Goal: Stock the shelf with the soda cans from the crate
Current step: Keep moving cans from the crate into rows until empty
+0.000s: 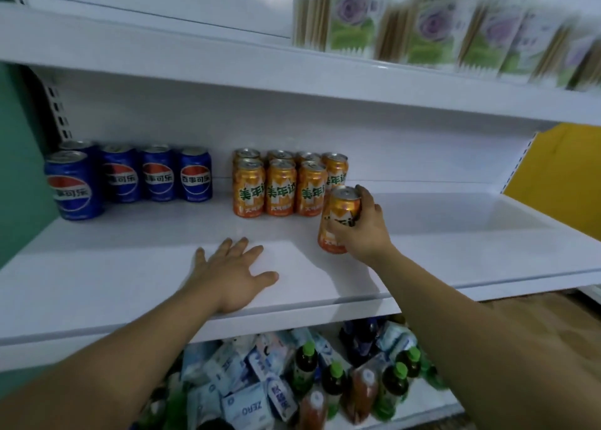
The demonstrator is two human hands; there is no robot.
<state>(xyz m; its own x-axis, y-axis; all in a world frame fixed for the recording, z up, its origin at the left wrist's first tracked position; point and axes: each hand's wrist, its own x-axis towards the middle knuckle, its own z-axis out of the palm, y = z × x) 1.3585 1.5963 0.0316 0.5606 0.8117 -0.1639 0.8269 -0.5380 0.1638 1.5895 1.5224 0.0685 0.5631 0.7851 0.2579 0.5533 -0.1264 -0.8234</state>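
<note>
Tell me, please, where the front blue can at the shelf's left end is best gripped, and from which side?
Grip the front blue can round mid-body, coming from the front right. It stands upright, forward of the other blue cans, so those faces are free; the green wall is close on its left and another can stands behind it.

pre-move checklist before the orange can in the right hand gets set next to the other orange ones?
1. Grip: right hand wraps the held orange can: ok.
2. Slot: front row of the shelved orange cans has a free spot at its right end: ok.
3. Held can upright: leans slightly: not ok.
4. Base touching the white shelf: cannot tell.
5. Left hand flat on the shelf, apart from all cans: ok.
6. Blue Pepsi cans well to the left, out of the path: ok.
</note>
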